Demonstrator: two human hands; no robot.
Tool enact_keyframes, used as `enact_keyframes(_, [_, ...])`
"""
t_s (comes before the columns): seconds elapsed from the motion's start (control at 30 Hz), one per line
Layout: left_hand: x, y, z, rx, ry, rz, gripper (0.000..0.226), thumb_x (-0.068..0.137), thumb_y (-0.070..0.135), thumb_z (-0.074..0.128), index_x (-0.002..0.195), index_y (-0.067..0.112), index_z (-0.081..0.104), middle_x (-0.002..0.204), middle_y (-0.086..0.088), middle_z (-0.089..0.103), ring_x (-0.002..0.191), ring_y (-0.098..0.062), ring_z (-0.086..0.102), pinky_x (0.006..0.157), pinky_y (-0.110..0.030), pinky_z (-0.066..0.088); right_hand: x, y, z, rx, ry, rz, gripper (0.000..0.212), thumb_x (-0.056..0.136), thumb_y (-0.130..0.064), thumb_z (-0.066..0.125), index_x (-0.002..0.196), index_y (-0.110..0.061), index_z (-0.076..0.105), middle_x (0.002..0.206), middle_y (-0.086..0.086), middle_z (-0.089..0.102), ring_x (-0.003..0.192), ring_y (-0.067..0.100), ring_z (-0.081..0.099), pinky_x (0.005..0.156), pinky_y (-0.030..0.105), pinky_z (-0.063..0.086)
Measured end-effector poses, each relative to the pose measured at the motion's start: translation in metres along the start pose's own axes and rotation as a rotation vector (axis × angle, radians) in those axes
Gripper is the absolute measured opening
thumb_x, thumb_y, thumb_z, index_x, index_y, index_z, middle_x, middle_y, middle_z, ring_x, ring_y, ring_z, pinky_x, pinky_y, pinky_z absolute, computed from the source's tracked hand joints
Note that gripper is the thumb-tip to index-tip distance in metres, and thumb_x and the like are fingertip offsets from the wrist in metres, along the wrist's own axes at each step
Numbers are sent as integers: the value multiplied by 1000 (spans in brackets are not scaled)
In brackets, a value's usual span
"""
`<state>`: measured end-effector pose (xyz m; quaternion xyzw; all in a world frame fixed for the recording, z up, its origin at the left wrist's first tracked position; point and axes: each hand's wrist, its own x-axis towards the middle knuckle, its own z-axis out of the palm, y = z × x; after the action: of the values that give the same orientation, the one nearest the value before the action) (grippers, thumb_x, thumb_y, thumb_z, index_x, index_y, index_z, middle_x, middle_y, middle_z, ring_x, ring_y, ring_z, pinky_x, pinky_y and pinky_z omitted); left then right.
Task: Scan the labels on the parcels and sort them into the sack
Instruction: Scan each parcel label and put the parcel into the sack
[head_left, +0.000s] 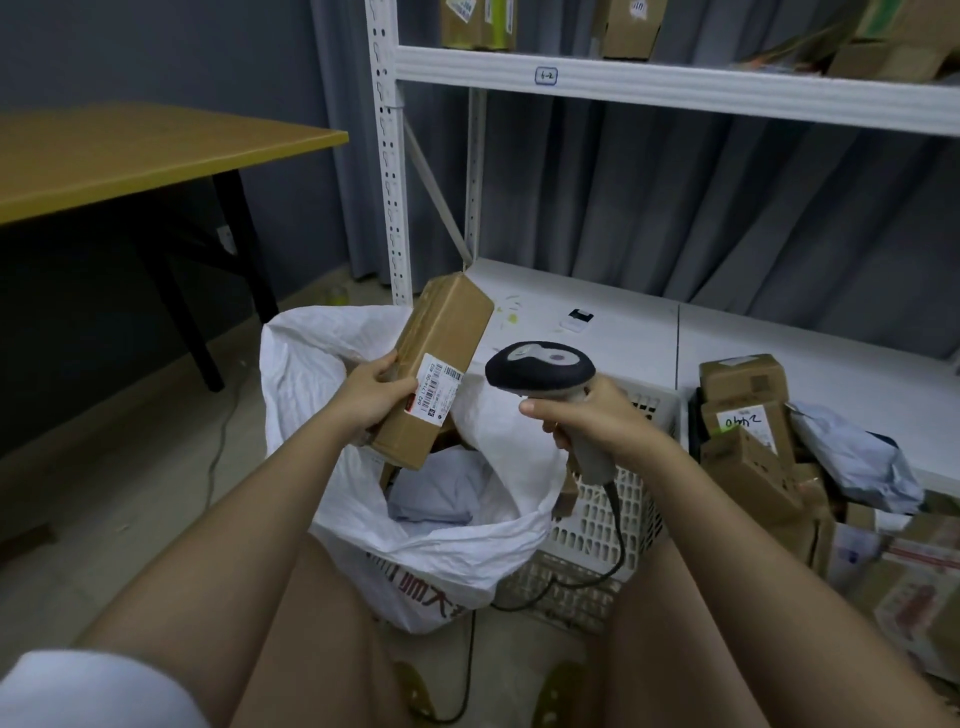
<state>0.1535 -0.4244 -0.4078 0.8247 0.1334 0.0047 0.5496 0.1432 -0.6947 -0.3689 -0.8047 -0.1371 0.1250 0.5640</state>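
My left hand (375, 395) grips a long brown cardboard parcel (441, 338) by its lower end, tilted up over the open white sack (322, 364). A white barcode label (436, 384) on the parcel faces me. My right hand (587, 415) holds a handheld scanner (540, 371) by its grey handle, its dark head just right of the label. Its cable hangs down to the floor. Inside the sack lie a pale grey bag parcel (441, 491) and part of a brown box.
A white plastic basket (613, 514) stands right of the sack. Several cardboard parcels (748, 415) and a grey mailer bag (857, 462) are piled at the right on the low white shelf (623, 317). A yellow table (130, 156) is at the left; more boxes sit on the upper shelf.
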Motion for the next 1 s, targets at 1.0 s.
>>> enact_keyframes(1.0, [8, 45, 157, 320, -327, 402, 32, 98, 27, 50, 128, 17, 56, 131, 6, 54, 123, -10, 47, 93, -17, 33, 41, 128, -49, 526, 489, 239, 28, 93, -26, 66, 115, -9, 61, 83, 2, 66, 71, 15, 64, 68, 32, 52])
